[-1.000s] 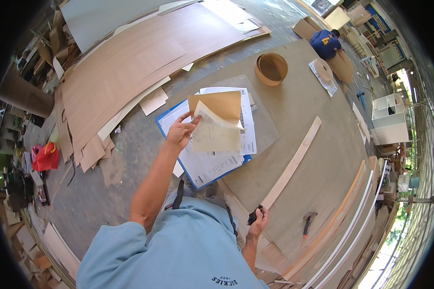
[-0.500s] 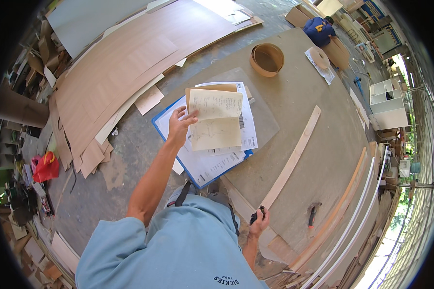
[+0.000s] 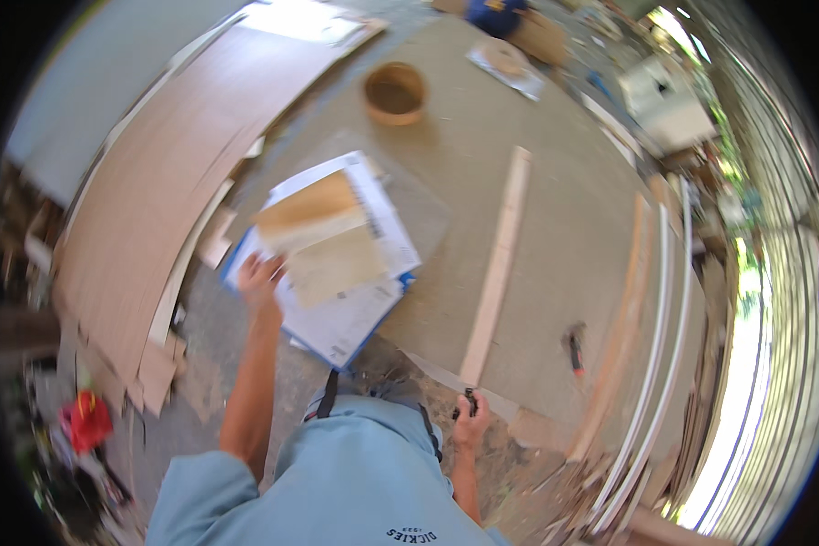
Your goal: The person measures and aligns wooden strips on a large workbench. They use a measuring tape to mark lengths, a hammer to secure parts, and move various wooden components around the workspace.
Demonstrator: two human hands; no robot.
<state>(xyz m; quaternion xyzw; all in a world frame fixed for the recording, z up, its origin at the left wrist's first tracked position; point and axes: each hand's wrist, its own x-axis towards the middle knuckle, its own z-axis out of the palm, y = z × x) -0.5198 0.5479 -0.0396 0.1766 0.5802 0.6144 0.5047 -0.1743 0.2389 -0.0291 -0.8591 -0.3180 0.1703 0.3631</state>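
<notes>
My left hand (image 3: 262,276) is at the left edge of an open notebook (image 3: 337,266), its fingers apart and somewhat blurred. The notebook has cream pages and a brown cover, and lies on white printed sheets (image 3: 341,320) over a blue clipboard (image 3: 231,265). Low on the right, my right hand (image 3: 470,420) is closed around a small black tool (image 3: 465,401) whose kind I cannot make out. That tool is at the near end of a long pale wooden strip (image 3: 498,264), which lies on a large brown board (image 3: 446,136).
A coiled brown band (image 3: 396,116) stands at the far side of the board. A tool with an orange and black handle (image 3: 576,355) lies to the right, near white strips (image 3: 651,364). Veneer sheets (image 3: 182,146) are stacked left. A person in dark blue (image 3: 495,16) is beyond.
My view has swung, so the board and papers appear further left. In the notebook, more brown cover shows at the top and the written page is less visible. My right hand still holds the black tool.
</notes>
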